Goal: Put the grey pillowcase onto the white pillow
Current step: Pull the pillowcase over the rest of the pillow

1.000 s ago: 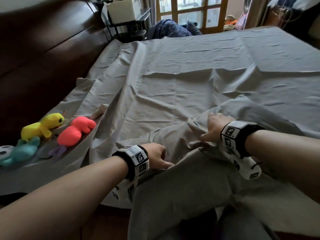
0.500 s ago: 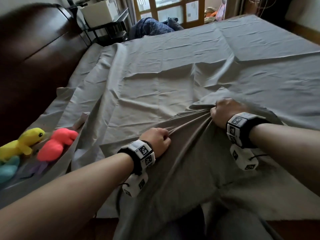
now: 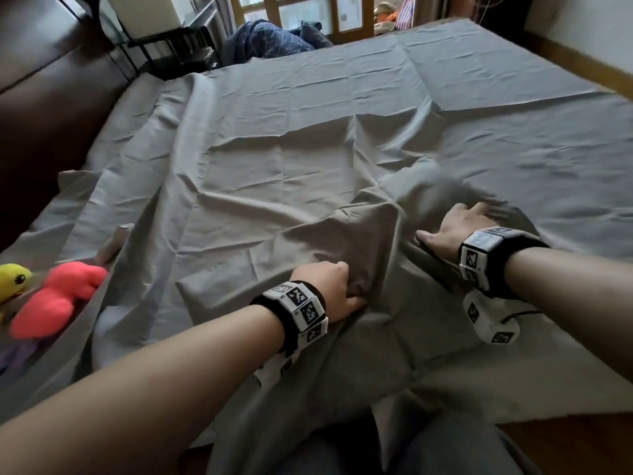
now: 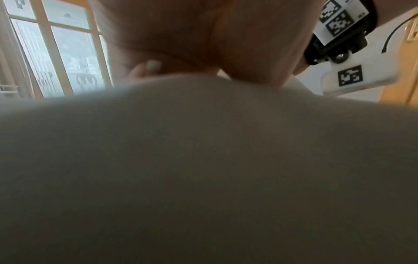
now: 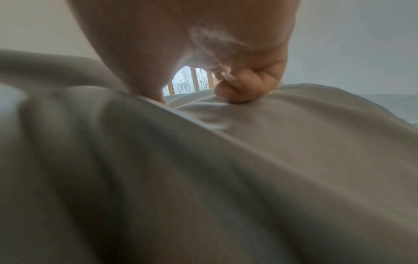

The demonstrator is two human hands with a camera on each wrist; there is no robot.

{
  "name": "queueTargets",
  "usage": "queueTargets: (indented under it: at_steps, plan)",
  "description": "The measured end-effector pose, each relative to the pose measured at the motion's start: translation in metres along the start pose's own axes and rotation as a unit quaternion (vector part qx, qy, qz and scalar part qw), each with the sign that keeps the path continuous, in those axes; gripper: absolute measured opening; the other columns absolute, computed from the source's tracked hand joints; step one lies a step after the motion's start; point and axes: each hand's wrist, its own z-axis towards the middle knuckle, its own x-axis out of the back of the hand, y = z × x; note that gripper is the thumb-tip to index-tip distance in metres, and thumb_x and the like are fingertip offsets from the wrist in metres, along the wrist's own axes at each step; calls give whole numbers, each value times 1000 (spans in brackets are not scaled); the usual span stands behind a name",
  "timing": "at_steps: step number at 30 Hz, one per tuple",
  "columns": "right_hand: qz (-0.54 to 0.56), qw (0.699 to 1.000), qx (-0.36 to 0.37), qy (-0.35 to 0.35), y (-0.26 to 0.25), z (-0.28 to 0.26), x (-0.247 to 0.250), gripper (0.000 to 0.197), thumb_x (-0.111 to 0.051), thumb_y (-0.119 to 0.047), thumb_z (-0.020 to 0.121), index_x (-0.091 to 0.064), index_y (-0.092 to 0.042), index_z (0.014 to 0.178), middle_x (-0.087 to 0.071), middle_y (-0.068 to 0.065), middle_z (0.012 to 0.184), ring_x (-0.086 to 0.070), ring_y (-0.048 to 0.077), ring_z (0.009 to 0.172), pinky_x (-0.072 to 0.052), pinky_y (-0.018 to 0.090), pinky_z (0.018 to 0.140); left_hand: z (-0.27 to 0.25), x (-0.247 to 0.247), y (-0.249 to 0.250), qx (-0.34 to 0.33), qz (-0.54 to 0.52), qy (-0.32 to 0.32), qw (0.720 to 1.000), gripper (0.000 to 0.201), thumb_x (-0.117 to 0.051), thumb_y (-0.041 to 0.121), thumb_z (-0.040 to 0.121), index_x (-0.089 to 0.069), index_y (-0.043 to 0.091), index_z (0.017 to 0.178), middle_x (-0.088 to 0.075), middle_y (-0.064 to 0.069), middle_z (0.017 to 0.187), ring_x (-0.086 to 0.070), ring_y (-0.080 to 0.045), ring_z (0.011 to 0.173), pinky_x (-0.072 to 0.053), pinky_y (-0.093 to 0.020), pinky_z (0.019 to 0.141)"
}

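Observation:
The grey pillowcase (image 3: pixel 342 241) lies crumpled on the bed in front of me. My left hand (image 3: pixel 346 289) grips a bunch of it in a fist; in the left wrist view a curled finger (image 4: pixel 149 66) shows above pale cloth. To the right, my right hand (image 3: pixel 472 217) is on the pillowcase, blurred, thumb stretched left. In the right wrist view its curled fingers (image 5: pixel 248 85) pinch a fold of the cloth (image 5: pixel 294 134). A paler surface (image 3: pixel 513 382) under my right wrist looks like the white pillow, mostly covered.
A wrinkled grey sheet (image 3: pixel 479 97) covers the whole bed. A pink plush toy (image 3: pixel 58 299) and a yellow one (image 3: pixel 13 279) lie at the left edge by the dark wooden headboard (image 3: pixel 51 108). A blue bundle (image 3: pixel 274 39) and a black shelf (image 3: pixel 178 39) stand beyond the bed.
My hands have moved apart. The right hand slid rightward along the pillowcase, and the taut folds between the hands have gone slack. The left hand keeps its grip.

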Motion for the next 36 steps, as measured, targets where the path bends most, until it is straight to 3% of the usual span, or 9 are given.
queueTargets:
  at_steps: [4, 10, 15, 18, 21, 25, 28, 33, 36]
  plan:
    - [1, 1000, 8, -15, -6, 4, -9, 107, -57, -81, 55, -45, -6, 130, -51, 24, 129, -58, 38, 112, -48, 43, 95, 10, -6, 6, -26, 7, -68, 997, 17, -48, 23, 85, -62, 19, 94, -67, -7, 102, -64, -32, 98, -51, -35, 77]
    - [2, 1000, -26, 15, -5, 4, 9, 121, -60, -83, 56, -27, -4, 141, -27, 30, 146, -38, 46, 131, -33, 51, 106, 3, 31, -11, -90, 51, 47, 993, 26, -51, 33, 84, -66, 14, 93, -68, -9, 99, -64, -32, 96, -44, -30, 72]
    - [55, 997, -41, 30, -19, 16, 27, 132, -45, -95, 41, -39, -7, 139, -49, 26, 134, -50, 42, 120, -41, 49, 102, -2, 110, -67, -130, 126, 169, 969, 23, -48, 31, 86, -62, 13, 89, -69, -11, 96, -64, -35, 89, -42, -32, 67]
    - [114, 993, -25, 0, -29, 18, 34, 121, -51, -89, 42, -46, -12, 135, -55, 19, 132, -56, 39, 116, -45, 41, 99, -21, 126, -103, -147, 117, 163, 969, 28, -43, 34, 80, -60, 12, 76, -69, -12, 81, -65, -36, 72, -43, -34, 58]
    - [132, 987, 50, -75, -32, 8, 27, 92, -63, -74, 61, -56, -12, 129, -59, 11, 129, -57, 31, 117, -44, 30, 92, -36, 110, -136, -132, 100, 132, 977, 40, -32, 41, 73, -61, 14, 73, -69, -10, 75, -65, -32, 65, -49, -33, 55]
    - [101, 987, 45, -115, -37, -10, -7, 81, -74, -65, 62, -64, -4, 113, -66, 13, 111, -63, 29, 99, -49, 30, 82, -55, 62, -162, -47, 159, -17, 986, 31, -44, 39, 81, -66, 17, 89, -70, -4, 95, -65, -29, 91, -45, -26, 69]
    - [93, 992, 65, -60, -44, -23, -22, 65, -75, -64, 61, -66, -9, 93, -68, 10, 93, -62, 28, 83, -44, 27, 68, -61, 26, -163, 24, 153, -93, 984, 27, -52, 35, 83, -67, 22, 101, -70, -2, 105, -64, -26, 101, -50, -29, 77]
    - [57, 989, 137, 2, -52, -30, -14, 44, -63, -49, 67, -63, -14, 93, -66, 9, 101, -64, 31, 94, -50, 31, 77, -46, 22, -133, 55, 64, -11, 996, 32, -51, 48, 74, -64, 20, 81, -69, -2, 89, -66, -28, 88, -51, -28, 69]
    - [86, 990, 98, 55, -33, -16, 19, 34, -56, -31, 74, -68, -8, 95, -68, 16, 103, -65, 34, 94, -49, 31, 76, -33, 32, -116, 62, 26, 50, 996, 31, -47, 45, 84, -59, 17, 80, -68, -6, 90, -63, -29, 87, -44, -28, 68]
